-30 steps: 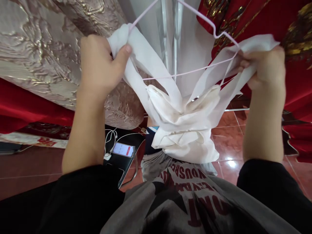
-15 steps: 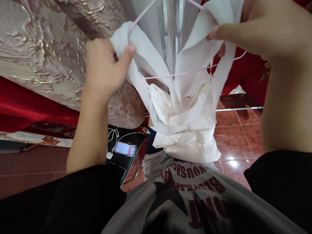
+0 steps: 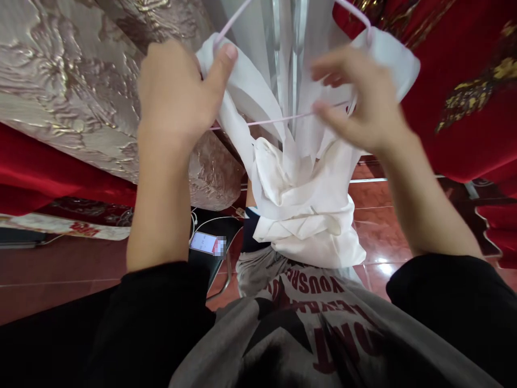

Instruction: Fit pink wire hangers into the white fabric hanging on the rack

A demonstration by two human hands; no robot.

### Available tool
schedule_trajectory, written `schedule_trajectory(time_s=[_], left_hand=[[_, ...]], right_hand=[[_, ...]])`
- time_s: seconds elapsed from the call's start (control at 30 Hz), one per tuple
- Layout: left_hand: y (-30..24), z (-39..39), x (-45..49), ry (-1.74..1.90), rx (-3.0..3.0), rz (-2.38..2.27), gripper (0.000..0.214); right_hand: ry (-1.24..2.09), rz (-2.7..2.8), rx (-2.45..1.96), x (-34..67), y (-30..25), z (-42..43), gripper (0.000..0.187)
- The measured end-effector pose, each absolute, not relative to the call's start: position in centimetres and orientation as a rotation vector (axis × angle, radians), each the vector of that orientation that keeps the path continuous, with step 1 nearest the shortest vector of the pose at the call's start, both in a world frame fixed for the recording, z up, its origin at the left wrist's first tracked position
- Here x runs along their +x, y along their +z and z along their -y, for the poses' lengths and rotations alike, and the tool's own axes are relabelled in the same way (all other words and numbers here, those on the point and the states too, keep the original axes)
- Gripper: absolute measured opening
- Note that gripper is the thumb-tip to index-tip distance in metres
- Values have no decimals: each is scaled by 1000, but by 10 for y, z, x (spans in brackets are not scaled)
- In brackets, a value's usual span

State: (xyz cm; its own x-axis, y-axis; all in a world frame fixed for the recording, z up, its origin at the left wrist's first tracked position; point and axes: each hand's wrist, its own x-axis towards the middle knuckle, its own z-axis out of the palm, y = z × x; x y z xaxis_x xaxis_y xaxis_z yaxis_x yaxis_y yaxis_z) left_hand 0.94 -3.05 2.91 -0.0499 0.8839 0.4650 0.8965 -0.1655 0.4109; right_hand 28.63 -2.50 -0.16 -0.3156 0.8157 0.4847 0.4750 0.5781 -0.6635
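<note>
A white garment [image 3: 269, 178], sheer above with a cream, folded lower part, hangs on a pink hanger [image 3: 233, 20] in front of me. My left hand [image 3: 177, 97] is closed on the white cloth at the hanger's left shoulder, thumb on top. My right hand [image 3: 363, 102] is blurred, its thumb and fingers spread apart, in front of the right side of the garment. Its thumb is near the hanger's thin cross bar; whether they touch I cannot tell. The right shoulder cloth drapes over the hanger's end behind this hand. The lower cloth rests against my lap.
Shiny, textured beige fabric [image 3: 60, 91] hangs at the left, and red cloth with gold decoration [image 3: 456, 81] at the right. A phone [image 3: 203, 242] and white cables lie on a black seat [image 3: 218, 229] below my left arm. The floor [image 3: 375, 231] has reddish tiles.
My right hand has let go of the cloth at the right shoulder and moved left and inward. The right shoulder cloth now hangs over the hanger. My left hand has kept its hold.
</note>
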Motion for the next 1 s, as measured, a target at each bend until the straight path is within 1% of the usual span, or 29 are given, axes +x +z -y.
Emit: schedule_trajectory(time_s=[0.07, 0.13, 0.17, 0.2, 0.23, 0.27, 0.3, 0.33, 0.37, 0.4, 0.43, 0.53, 0.6, 0.63, 0.7, 0.73, 0.8, 0.87, 1.0], left_hand=[[34, 31, 5, -920, -2158, 2051, 59], [32, 32, -1, -924, -2198, 2046, 54], [26, 33, -3, -982, -2232, 2004, 46], [17, 36, -3, -1104, -2263, 1936, 34], [5, 40, -2, -1274, -2254, 1840, 28], [-10, 45, 2, -1510, -2232, 1730, 38], [-28, 50, 7, -1826, -2104, 1599, 38], [-46, 55, 14, -2080, -1930, 1489, 33], [-65, 60, 21, -2243, -1730, 1424, 27], [-84, 63, 28, -2316, -1583, 1428, 21], [-100, 63, 35, -2383, -1466, 1457, 22], [-130, 55, 49, -2553, -1683, 1560, 40], [-132, 45, 52, -2675, -1859, 1509, 43], [-130, 40, 53, -2715, -1889, 1481, 40], [-123, 35, 54, -2730, -1849, 1502, 26], [-119, 34, 53, -2714, -1806, 1556, 19], [-114, 34, 51, -2687, -1733, 1675, 12], [-110, 36, 48, -2719, -1704, 1744, 12], [-101, 47, 40, -2863, -1709, 1746, 17]], right_hand=[[426, 2227, -986, 269, -29, 27, 40], [298, 2261, -1025, 258, -57, 28, 43], [227, 2231, -1046, 254, -70, 30, 43], [158, 2203, -1051, 250, -81, 32, 43], [97, 2173, -1051, 247, -90, 34, 42], [50, 2143, -1048, 244, -96, 37, 41], [17, 2117, -1049, 240, -100, 40, 40], [0, 2094, -1055, 236, -103, 43, 39], [-5, 2072, -1065, 233, -103, 44, 38], [-4, 2055, -1075, 229, -103, 45, 37], [-1, 2040, -1086, 227, -102, 45, 36], [12, 2031, -1100, 227, -99, 42, 36], [19, 2049, -1095, 231, -98, 40, 37], [20, 2054, -1093, 234, -98, 40, 37], [14, 2047, -1090, 239, -99, 40, 36], [11, 2039, -1088, 240, -99, 40, 35], [11, 2023, -1085, 241, -99, 41, 35], [19, 2004, -1078, 241, -98, 40, 35], [67, 1973, -1044, 238, -98, 39, 34]])
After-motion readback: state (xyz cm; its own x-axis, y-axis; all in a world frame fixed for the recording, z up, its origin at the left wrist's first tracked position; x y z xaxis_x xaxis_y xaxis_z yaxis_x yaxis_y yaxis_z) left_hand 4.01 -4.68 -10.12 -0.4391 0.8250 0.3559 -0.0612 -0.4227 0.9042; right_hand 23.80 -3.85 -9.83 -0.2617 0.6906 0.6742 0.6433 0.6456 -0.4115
